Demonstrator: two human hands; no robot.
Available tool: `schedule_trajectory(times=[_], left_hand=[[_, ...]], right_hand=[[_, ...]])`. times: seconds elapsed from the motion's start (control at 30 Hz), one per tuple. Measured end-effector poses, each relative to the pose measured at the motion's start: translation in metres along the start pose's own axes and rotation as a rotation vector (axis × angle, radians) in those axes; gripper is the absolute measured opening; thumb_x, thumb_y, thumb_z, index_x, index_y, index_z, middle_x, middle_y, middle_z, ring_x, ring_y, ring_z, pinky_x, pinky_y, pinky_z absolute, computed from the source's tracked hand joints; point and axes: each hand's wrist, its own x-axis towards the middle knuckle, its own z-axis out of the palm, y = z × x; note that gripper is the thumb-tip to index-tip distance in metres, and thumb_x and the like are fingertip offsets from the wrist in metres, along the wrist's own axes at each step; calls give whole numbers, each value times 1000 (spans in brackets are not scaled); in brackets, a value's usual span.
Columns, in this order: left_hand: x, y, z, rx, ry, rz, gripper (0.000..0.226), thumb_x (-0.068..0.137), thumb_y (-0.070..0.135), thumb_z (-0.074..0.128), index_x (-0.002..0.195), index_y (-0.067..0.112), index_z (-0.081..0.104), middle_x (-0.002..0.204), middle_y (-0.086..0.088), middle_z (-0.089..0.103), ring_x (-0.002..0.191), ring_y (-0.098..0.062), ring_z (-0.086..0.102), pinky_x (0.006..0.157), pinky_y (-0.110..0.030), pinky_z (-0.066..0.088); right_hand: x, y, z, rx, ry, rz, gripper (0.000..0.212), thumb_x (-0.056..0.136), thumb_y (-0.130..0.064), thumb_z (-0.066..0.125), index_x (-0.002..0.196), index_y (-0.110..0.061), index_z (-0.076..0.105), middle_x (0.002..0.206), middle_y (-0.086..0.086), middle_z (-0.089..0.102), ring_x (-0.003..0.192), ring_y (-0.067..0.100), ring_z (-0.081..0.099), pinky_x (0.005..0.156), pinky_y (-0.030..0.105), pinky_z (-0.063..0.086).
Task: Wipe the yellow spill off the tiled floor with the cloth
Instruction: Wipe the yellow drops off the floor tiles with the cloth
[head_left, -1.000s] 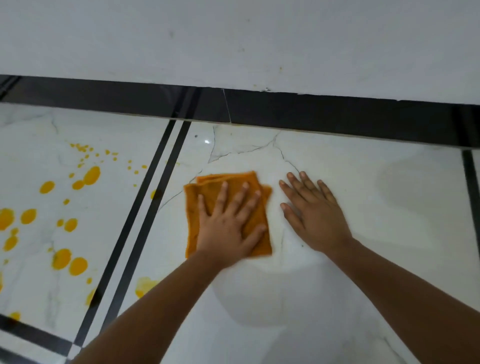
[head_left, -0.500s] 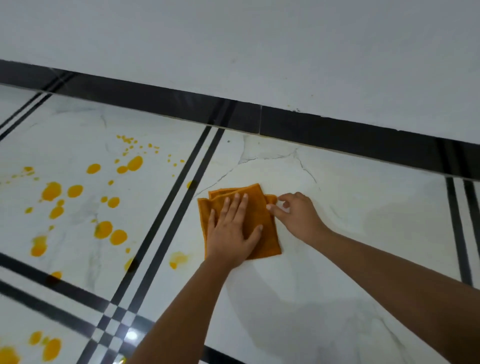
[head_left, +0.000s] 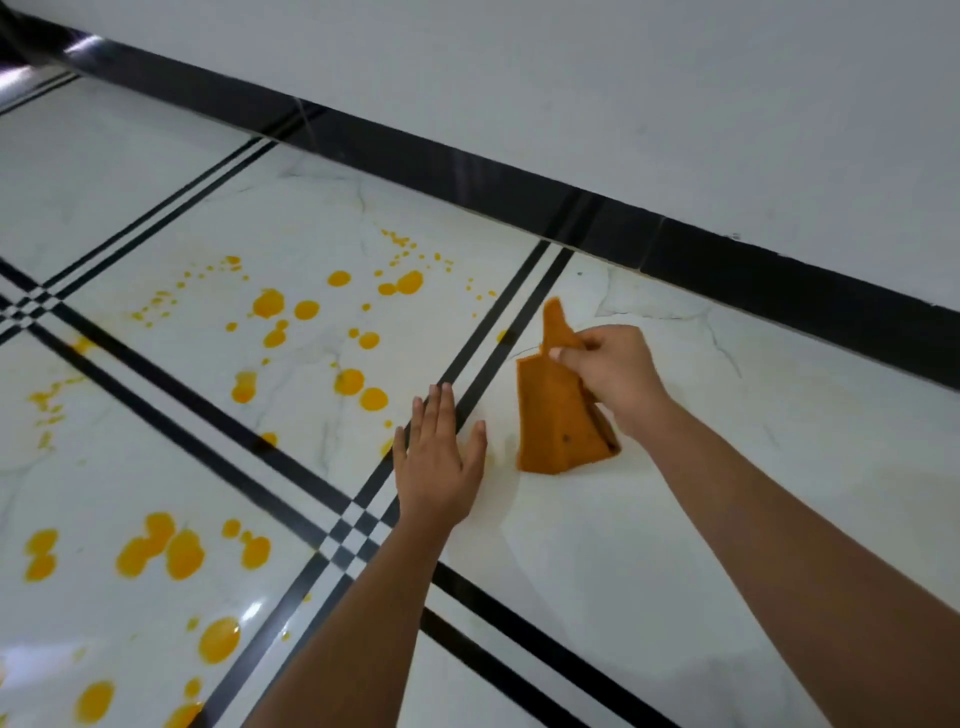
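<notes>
An orange cloth (head_left: 551, 415) hangs partly lifted off the white tiled floor (head_left: 649, 545), its lower edge still on the tile. My right hand (head_left: 613, 371) pinches its upper corner. My left hand (head_left: 439, 462) rests flat on the floor with fingers spread, just left of the cloth and not touching it. Yellow spill drops (head_left: 348, 382) are scattered over the tiles to the left, with bigger blobs (head_left: 161, 551) at the lower left.
Black double stripes (head_left: 483, 343) cross the floor and meet in a checkered joint (head_left: 358, 535) below my left hand. A black skirting band (head_left: 571, 202) runs along the white wall (head_left: 623, 104) behind the cloth.
My left hand has come off the cloth and moved left onto the bare floor. My right hand has taken hold of the cloth's corner and raised it. The view has swung left, showing more spill.
</notes>
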Motion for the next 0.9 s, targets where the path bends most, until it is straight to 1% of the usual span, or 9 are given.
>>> schedule_trajectory(times=[0.13, 0.23, 0.3, 0.4, 0.5, 0.6, 0.67, 0.77, 0.9], left_hand=[[-21, -36, -10, 71, -11, -119, 76, 84, 63, 3, 150, 25, 5, 158, 5, 4, 144, -12, -5, 115, -39, -4], [-33, -62, -17, 136, -5, -175, 85, 76, 65, -8, 150, 23, 3, 158, 4, 1, 144, -13, -7, 115, -39, -7], [-39, -75, -21, 158, 0, -194, 85, 77, 62, -9, 150, 22, 3, 158, 3, 2, 144, -14, -7, 115, -40, -7], [-42, -92, -25, 204, 6, -194, 82, 78, 60, -9, 150, 21, 4, 158, 3, 3, 144, -14, -7, 115, -40, -7], [-41, -101, -29, 243, 13, -184, 80, 80, 59, -8, 150, 21, 1, 158, 3, 0, 144, -14, -9, 114, -40, -9], [-39, -110, -32, 244, 6, -172, 78, 81, 58, -7, 149, 21, -1, 158, 3, -2, 143, -14, -12, 113, -38, -11], [-40, -113, -31, 248, 10, -161, 75, 83, 57, -4, 149, 21, -1, 158, 2, -1, 143, -16, -12, 114, -38, -10], [-42, -114, -28, 255, 10, -166, 72, 85, 56, -2, 148, 22, -3, 158, 2, -1, 144, -17, -12, 114, -40, -8], [-42, -120, -32, 255, 31, -123, 73, 86, 57, 3, 149, 21, 6, 157, 2, 2, 144, -19, -6, 114, -41, -4]], right_hand=[[-26, -6, 53, -115, -319, -106, 17, 83, -24, 68, 97, -14, 69, 79, 1, 64, 76, 18, 61, 70, 30, 48], [-29, 17, 94, -361, -358, -182, 35, 90, -37, 56, 121, -20, 59, 117, 5, 62, 109, 22, 57, 92, 34, 46], [-24, 41, 108, -762, -237, -322, 51, 94, -48, 41, 139, -24, 40, 148, 11, 34, 136, 29, 29, 109, 43, 26], [-19, 70, 130, -998, -248, -410, 65, 90, -63, 13, 148, -35, 3, 159, 6, -2, 144, 30, -8, 114, 51, -2], [-32, 86, 147, -1029, -187, -556, 64, 88, -64, 6, 147, -39, 11, 157, 7, 13, 144, 34, 6, 112, 55, 0], [-17, 94, 134, -1165, -308, -830, 59, 88, -66, 4, 144, -48, 9, 157, 3, 14, 144, 32, 11, 110, 60, 3], [14, 79, 130, -1168, -244, -737, 61, 84, -70, 1, 142, -50, -4, 159, 2, 1, 145, 31, -2, 109, 61, -5], [19, 63, 158, -1086, -98, -543, 66, 83, -73, 8, 143, -48, -3, 159, 4, -2, 144, 32, -8, 108, 59, -11], [-1, 74, 159, -1163, -341, -930, 66, 80, -76, 4, 141, -53, 0, 159, 0, 2, 145, 29, -3, 110, 61, -3]])
